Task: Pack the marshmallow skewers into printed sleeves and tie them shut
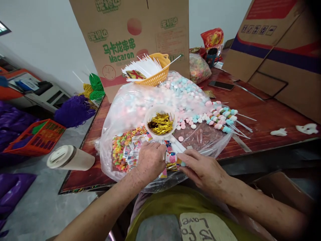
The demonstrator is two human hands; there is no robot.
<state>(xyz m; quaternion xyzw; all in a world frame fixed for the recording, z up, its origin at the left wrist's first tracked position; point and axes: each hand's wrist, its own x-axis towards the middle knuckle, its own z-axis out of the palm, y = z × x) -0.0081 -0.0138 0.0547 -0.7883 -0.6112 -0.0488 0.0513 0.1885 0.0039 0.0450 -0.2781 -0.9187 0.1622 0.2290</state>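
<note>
My left hand [151, 155] is closed around one end of a small candy skewer [172, 158] in a printed wrapper. The fingers of my right hand [204, 167] pinch its other end, where bits of orange and blue show. Under my left hand lie printed wrappers [131, 149], beside colorful cereal rings [119, 150]. Just beyond my hands is a white bowl [146, 117] of gold twist ties [162, 124]. White sticks [178, 145] lie between the bowl and my right hand. Loose pink, blue and white candies [183, 124] spread behind them.
Several finished candy skewers [223, 117] lie at the right on the plastic bag [107, 134]. A yellow basket [163, 72] of white sticks stands behind, before a tall carton [140, 30]. A lidded cup [71, 157] is near the table's left edge. A phone [222, 85] lies farther back.
</note>
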